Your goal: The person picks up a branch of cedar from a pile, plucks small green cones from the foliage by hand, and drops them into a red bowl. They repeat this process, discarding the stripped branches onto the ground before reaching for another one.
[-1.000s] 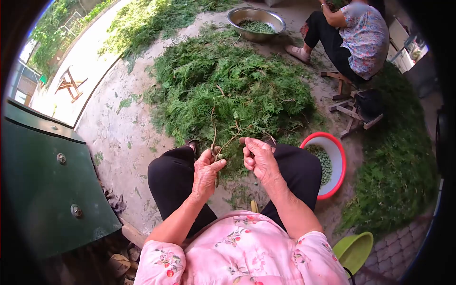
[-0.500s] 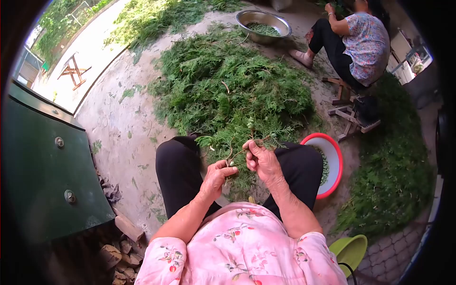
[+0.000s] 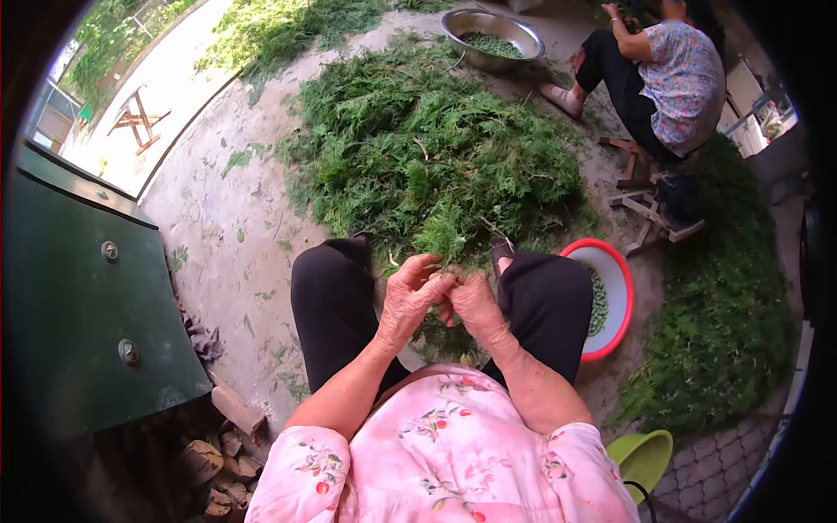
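Observation:
My left hand (image 3: pixel 408 299) and my right hand (image 3: pixel 476 305) meet between my knees, fingers bent and pressed close together. A feathery evergreen sprig (image 3: pixel 441 234) rises from the fingers of my left hand. My right fingertips pinch right beside its lower end, but what lies in them is hidden. Just beyond my hands spreads a large pile of cut evergreen branches (image 3: pixel 418 148). By my right knee stands a white basin with a red rim (image 3: pixel 622 277), holding small green cones (image 3: pixel 598 305).
A metal basin (image 3: pixel 453 33) with green cones stands beyond the pile. Another person (image 3: pixel 680 87) sits at the upper right near wooden stools (image 3: pixel 645 213). More greenery (image 3: pixel 715 331) lies at right, beside a green bowl (image 3: pixel 654 453). A dark green cabinet (image 3: pixel 87 296) and firewood (image 3: pixel 231 471) are at left.
My hands have come together, the right moving left and down toward the left. The branch stretched between them is no longer visible there; a leafy tuft now stands above my left fingers.

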Demonstrator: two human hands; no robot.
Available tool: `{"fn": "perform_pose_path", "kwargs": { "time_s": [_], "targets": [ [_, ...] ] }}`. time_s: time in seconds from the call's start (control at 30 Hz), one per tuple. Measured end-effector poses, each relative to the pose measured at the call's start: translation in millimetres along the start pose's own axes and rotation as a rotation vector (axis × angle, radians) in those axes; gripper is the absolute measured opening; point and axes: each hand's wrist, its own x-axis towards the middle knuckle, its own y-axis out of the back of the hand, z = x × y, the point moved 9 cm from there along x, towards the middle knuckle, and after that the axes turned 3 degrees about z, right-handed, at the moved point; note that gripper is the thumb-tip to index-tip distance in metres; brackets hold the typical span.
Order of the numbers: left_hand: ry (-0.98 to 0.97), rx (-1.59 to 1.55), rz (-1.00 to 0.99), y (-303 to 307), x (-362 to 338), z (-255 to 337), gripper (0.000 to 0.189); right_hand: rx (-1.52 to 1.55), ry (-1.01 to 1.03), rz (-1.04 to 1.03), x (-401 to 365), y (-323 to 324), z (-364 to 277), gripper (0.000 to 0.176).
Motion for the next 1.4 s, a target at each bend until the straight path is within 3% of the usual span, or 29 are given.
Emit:
{"fn": "perform_pose_path", "kwargs": {
  "time_s": [0.07, 0.13, 0.27, 0.33, 0.4, 0.47, 0.5, 0.63, 0.7, 0.8, 0.87, 0.97, 1.0, 1.07, 1.1, 1.17, 1.4],
  "targets": [
    [0.011, -0.003, 0.055, 6, -2, -13, 0.036, -0.262, -0.098, 0.078, 1, 3, 12, 0.022],
    [0.037, -0.018, 0.154, 12, -6, -11, 0.025, -0.225, -0.045, 0.068, 1, -4, 14, 0.021],
    [0.102, -0.058, 0.265, 25, -7, -16, 0.015, -0.324, -0.025, -0.017, -5, -12, -2, 0.017],
    [0.0, 0.009, 0.277, 34, -2, -20, 0.015, -0.499, -0.094, -0.149, -8, -8, -8, 0.017],
    [-0.011, -0.002, 0.257, 36, -1, -22, 0.017, -0.53, -0.048, -0.109, -7, 6, -18, 0.013],
    [0.097, -0.081, 0.252, 34, -1, -28, 0.018, -0.43, 0.248, 0.137, -8, 28, -55, 0.011],
    [0.073, -0.069, 0.235, 32, 0, -27, 0.018, -0.356, 0.278, 0.203, -7, 34, -60, 0.009],
    [0.079, -0.126, 0.199, 26, -3, -28, 0.018, -0.3, 0.348, 0.128, -5, 17, -61, 0.014],
    [0.03, 0.072, 0.136, 24, -4, -25, 0.017, -0.321, 0.352, 0.109, -1, 11, -54, 0.015],
    [0.019, 0.132, 0.147, 24, -6, -25, 0.017, -0.412, 0.385, 0.057, 5, 9, -47, 0.018],
    [0.013, 0.184, 0.146, 22, -8, -19, 0.018, -0.515, 0.553, 0.029, 2, 4, -54, 0.019],
    [0.024, 0.241, 0.131, 23, -10, -20, 0.02, -0.541, 0.567, 0.033, 2, 6, -51, 0.018],
    [0.043, 0.248, 0.119, 24, -10, -22, 0.019, -0.541, 0.567, 0.033, 0, 6, -53, 0.018],
    [0.06, 0.219, 0.124, 24, -12, -22, 0.019, -0.305, 0.16, -0.056, 8, 11, -27, 0.016],
    [0.078, 0.189, 0.128, 24, -12, -24, 0.018, -0.304, 0.161, -0.056, 9, 16, -25, 0.016],
    [0.082, 0.172, 0.129, 25, -12, -23, 0.018, 0.273, -0.133, -0.182, 13, 18, 1, 0.012],
    [0.076, 0.101, 0.117, 25, -10, -28, 0.018, 0.297, 0.047, -0.203, 10, 13, -30, 0.02]
  ]
}}
